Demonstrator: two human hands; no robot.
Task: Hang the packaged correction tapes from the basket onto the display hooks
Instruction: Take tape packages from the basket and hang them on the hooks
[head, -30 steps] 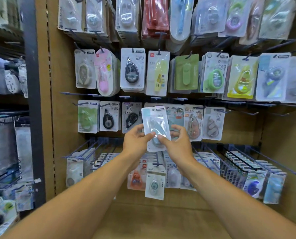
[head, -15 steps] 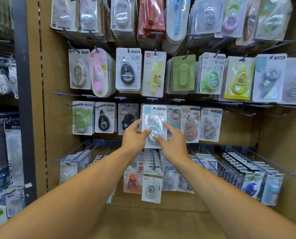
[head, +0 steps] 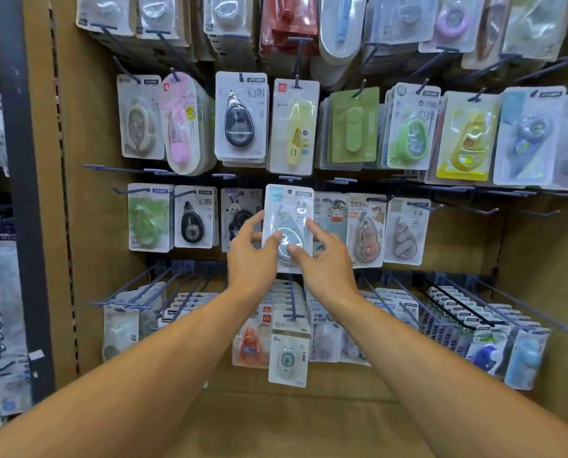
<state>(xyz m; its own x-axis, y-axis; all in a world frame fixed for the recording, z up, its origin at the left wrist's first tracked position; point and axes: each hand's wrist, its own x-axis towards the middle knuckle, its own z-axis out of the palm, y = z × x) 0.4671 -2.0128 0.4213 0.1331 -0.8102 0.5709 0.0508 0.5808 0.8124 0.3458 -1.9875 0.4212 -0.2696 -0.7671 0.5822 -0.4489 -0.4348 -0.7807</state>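
Note:
A packaged correction tape (head: 288,209) with a pale blue dispenser in a clear blister stands upright in the middle row of the display wall. My left hand (head: 251,259) grips its left edge, thumb on the blister. My right hand (head: 325,262) grips its right edge, thumb also on the front. The hang hole near the pack's top sits level with the middle row of hooks; whether a hook passes through it cannot be told. The basket is out of view.
Rows of packaged correction tapes hang on blue hooks across a brown pegboard (head: 94,226). Long hooks (head: 457,302) jut toward me in the bottom row. A dark upright post (head: 18,193) stands at left, with other shelves beyond it.
Both hands have carried the pack up and forward from in front of the wall to the middle row, and straightened it from a tilt to upright.

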